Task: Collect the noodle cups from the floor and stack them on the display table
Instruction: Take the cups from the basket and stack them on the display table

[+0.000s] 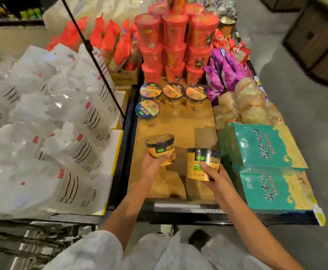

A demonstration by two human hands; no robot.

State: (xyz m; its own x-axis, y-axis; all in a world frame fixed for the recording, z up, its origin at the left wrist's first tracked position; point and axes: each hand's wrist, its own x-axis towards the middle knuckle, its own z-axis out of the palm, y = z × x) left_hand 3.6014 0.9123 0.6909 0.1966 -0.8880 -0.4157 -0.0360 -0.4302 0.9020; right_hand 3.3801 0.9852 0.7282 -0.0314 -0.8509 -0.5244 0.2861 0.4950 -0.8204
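Both arms reach forward from the bottom of the frame toward its centre, bare from the elbow down, white sleeves bunched at the upper arms. Left hand (153, 165): just left of centre, palm up, fingers curled under and around the base of a noodle cup (160, 149), holding it tilted. Right hand (215, 177): right of centre, back of hand up, fingers wrapped around the side of a second noodle cup (203, 163).
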